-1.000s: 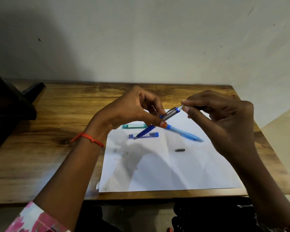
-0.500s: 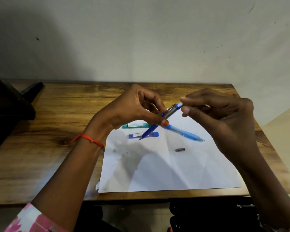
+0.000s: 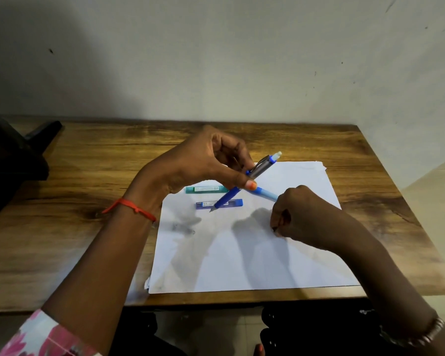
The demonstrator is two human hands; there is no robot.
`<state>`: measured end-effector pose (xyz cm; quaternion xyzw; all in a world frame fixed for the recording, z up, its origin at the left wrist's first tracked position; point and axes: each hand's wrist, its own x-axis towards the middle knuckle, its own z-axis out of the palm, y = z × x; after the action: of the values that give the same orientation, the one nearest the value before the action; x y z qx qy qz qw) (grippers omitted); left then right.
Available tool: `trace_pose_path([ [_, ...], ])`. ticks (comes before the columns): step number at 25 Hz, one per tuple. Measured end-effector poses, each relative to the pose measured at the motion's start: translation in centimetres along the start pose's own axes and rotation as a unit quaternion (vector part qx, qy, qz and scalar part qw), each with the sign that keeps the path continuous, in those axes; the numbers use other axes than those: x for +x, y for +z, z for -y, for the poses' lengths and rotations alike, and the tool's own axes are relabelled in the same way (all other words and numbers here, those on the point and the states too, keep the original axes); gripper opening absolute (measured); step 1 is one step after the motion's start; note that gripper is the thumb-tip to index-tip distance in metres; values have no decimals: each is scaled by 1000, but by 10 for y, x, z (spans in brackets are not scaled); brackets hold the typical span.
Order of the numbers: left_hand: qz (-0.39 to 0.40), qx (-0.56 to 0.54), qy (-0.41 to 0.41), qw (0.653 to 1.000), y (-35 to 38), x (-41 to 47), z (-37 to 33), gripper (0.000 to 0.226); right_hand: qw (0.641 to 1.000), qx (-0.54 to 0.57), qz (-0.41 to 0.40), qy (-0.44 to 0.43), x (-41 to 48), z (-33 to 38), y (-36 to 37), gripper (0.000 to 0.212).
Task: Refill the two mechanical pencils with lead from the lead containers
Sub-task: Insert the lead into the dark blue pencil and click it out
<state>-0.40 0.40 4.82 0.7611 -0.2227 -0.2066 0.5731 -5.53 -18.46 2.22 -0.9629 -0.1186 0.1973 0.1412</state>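
Left grip: the left grip (image 3: 203, 163) is raised above the surface and grasps the dark blue mechanical pencil (image 3: 231, 196) between thumb and curled fingers, about midway along its barrel.
Held pencil: it is tilted. Its white-and-blue eraser end (image 3: 276, 156) points up and to the right, with the grey clip (image 3: 260, 167) just below that end. Its metal tip points down and to the left, in line with the blue lead container (image 3: 235, 202) in this view.
Right grip: the right grip (image 3: 302, 214) is lowered onto the white paper (image 3: 242, 253) with its fingers curled under. A small dark sliver (image 3: 275, 229) shows at the fingertips. I cannot tell whether it is pinched or only touched.
Second pencil: the light blue mechanical pencil (image 3: 266, 193) lies on the paper, with only a short stretch showing between the left thumb and the right grip.
Lead containers: the green lead container (image 3: 204, 189) lies flat at the paper's far left edge. The blue one lies flat on the paper, just nearer than the green.
Surface: a wooden surface (image 3: 88, 176) stands against a pale wall (image 3: 216, 60) and carries the paper.
Wrists: a red thread (image 3: 129, 205) circles the left wrist, and a bracelet (image 3: 421, 335) is on the right.
Sleeve: a pink floral sleeve (image 3: 44, 335) shows at the lower left.
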Motion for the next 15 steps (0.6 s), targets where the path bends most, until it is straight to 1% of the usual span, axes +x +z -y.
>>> trace_pose_path([
  [2, 5, 1, 1, 1000, -1, 0, 0, 17, 999, 23, -35, -16, -4, 1, -6, 10],
  [3, 6, 1, 1, 1000, -1, -1, 0, 17, 995, 61, -78, -30, -7, 2, -11, 10],
  [4, 5, 0, 1, 1000, -1, -2, -1, 17, 982, 125, -136, -39, -12, 2, -17, 15],
  [5, 6, -1, 1, 1000, -1, -2, -1, 17, 954, 214, -202, -54, -18, 3, -23, 19],
  [6, 7, -1, 1, 1000, -1, -2, -1, 17, 912, 303, -264, -78, -23, 4, -28, 20],
  [7, 8, 0, 0, 1000, -1, -2, -1, 17, 869, 366, -315, -107, -27, 6, -30, 17],
  [8, 9, -1, 1, 1000, 0, -2, 0, 17, 836, 397, -355, -130, -29, 7, -31, 14],
  [9, 9, -2, 1, 1000, 0, -1, 0, 17, 818, 405, -381, -148, -29, 9, -31, 14],
  [10, 8, -3, 1, 1000, 0, -1, 1, 17, 809, 406, -392, -165, -28, 10, -30, 16],
  [12, 7, -1, 1, 1000, 0, -1, 2, 17, 807, 392, -394, -197, -26, 12, -28, 21],
  [15, 8, 5, 2, 1000, 1, 0, 2, 16, 833, 311, -397, -228, -26, 14, -26, 23],
])
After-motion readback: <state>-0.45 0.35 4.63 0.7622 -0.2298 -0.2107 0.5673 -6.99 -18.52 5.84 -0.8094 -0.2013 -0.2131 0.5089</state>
